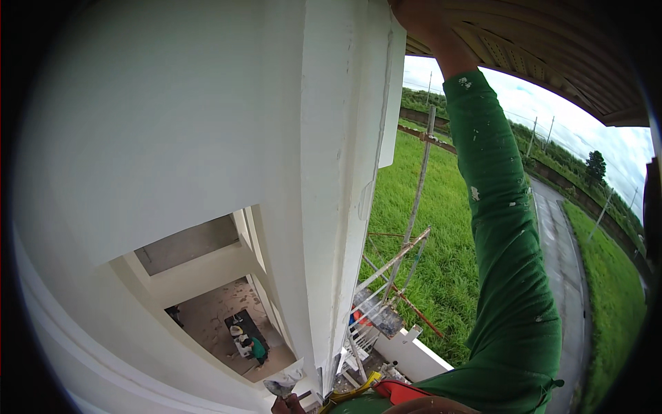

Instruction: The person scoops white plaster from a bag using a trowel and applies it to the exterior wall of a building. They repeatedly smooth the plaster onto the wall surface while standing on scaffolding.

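Note:
My right arm, in a paint-spotted green sleeve, stretches up to the top edge of the view. My right hand (419,19) is up against the top of the pale wall corner (345,138), under the brown roof eave; its fingers are cut off or hidden. At the lower edge, my left hand (288,406) shows only in part, closed around what looks like a putty knife (278,389) with a flat, smeared blade. The wall corner beside it is off-white, with rough, patchy streaks along its edge.
I am high up. Below on the left, a window opening (207,269) shows a floor with a person in green (258,349) beside a dark table. Scaffold poles (414,200) stand at the right, above grass (441,255). A yellow and red strap (396,392) crosses my body.

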Demonstrator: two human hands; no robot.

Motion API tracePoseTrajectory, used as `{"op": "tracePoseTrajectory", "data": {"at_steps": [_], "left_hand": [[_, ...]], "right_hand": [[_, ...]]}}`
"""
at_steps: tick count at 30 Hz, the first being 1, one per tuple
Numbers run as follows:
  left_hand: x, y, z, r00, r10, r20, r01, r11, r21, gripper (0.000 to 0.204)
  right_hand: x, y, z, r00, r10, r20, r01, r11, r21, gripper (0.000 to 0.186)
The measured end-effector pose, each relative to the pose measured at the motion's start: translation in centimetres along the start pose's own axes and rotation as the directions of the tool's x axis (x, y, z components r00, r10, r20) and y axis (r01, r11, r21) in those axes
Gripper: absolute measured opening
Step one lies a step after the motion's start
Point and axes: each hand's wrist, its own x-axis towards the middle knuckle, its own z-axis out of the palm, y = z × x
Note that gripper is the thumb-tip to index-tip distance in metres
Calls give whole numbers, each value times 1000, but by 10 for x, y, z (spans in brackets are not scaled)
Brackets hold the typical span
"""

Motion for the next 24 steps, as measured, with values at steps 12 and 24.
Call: {"op": "tracePoseTrajectory", "data": {"at_steps": [12, 24], "left_hand": [[15, 10, 1, 977, 213, 28, -210, 975, -71, 30], [5, 3, -4, 986, 167, -14, -166, 985, 45, 24]], "right_hand": [[-122, -41, 4, 999, 22, -37, -20, 999, 35, 59], [-218, -77, -9, 991, 19, 131, -20, 1000, 6, 72]]}}
